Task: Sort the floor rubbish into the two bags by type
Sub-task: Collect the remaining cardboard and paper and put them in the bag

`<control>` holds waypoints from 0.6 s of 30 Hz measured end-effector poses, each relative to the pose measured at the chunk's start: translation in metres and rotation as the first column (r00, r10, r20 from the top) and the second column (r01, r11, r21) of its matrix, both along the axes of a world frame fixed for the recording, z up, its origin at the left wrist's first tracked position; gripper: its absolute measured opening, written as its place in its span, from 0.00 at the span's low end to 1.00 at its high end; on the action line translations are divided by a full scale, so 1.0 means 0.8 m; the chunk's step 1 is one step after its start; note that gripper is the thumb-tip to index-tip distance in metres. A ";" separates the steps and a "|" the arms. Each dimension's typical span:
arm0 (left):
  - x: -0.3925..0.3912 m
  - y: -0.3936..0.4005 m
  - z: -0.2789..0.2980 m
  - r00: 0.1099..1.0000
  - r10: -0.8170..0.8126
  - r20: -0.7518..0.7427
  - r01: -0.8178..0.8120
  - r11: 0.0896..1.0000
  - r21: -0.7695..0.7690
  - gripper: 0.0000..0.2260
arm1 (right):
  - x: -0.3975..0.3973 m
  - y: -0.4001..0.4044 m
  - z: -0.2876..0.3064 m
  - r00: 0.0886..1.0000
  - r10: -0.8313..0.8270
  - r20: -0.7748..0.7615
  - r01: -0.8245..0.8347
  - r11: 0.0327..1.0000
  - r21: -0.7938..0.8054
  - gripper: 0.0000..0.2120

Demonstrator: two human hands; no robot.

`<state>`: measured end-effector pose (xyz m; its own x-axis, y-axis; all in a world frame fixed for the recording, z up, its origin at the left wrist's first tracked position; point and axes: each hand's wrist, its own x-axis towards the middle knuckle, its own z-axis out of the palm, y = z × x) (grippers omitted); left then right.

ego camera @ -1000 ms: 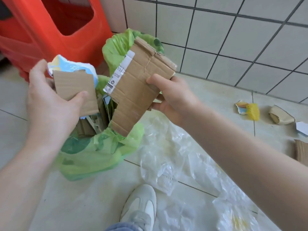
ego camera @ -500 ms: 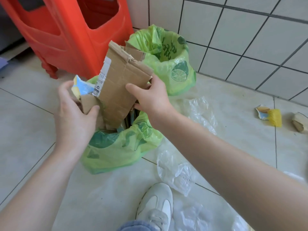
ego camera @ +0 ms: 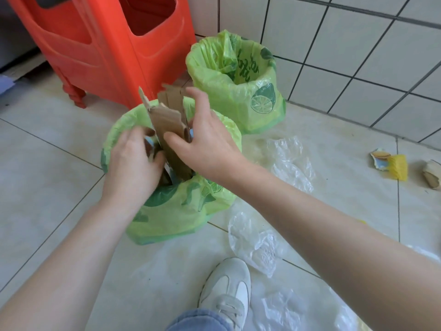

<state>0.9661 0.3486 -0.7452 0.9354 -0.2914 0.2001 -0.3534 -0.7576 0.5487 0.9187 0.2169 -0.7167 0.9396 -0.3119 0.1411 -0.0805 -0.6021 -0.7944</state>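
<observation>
An orange plastic stool (ego camera: 105,44) is standing at the far left against the tiled wall (ego camera: 358,56), its foot resting on the tiled floor (ego camera: 35,151). Just in front of it the near green bag (ego camera: 171,209) is sitting open, and my left hand (ego camera: 132,166) is reaching down into its mouth; its fingers (ego camera: 128,136) are curling in among the paper scraps there, though I cannot tell whether they are gripping anything. A tall piece of brown cardboard (ego camera: 170,130) is standing nearly upright in this bag, its top sticking out well above the rim. My right hand (ego camera: 205,142) is meeting it from the right side, thumb lying against the near face and the other fingers spreading loosely straight behind it, pressing rather than clenching. The second green bag (ego camera: 241,91), printed with a lime slice, is standing open just behind and to the right, close to the wall. Crumpled clear plastic film (ego camera: 291,161) is lying on the floor to the right of the near bag, and more clear plastic (ego camera: 255,244) is lying beside my white shoe (ego camera: 226,290) at the bottom. Further right, well apart from the bags, a torn printed wrapper (ego camera: 379,158) is lying touching a yellow scrap (ego camera: 397,167), and at the right edge a scrap of curled cardboard (ego camera: 432,177) is resting on the floor
</observation>
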 end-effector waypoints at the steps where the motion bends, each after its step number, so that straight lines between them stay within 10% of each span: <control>1: -0.001 -0.003 -0.002 0.999 -0.018 -0.029 0.019 0.999 0.041 0.15 | 0.000 -0.002 -0.003 0.999 0.015 -0.051 -0.017 0.999 -0.032 0.35; 18: -0.070 -0.089 0.020 0.975 -0.199 0.094 0.210 0.971 -0.118 0.08 | -0.062 -0.103 0.006 0.994 -0.084 -0.075 0.071 0.985 -0.158 0.14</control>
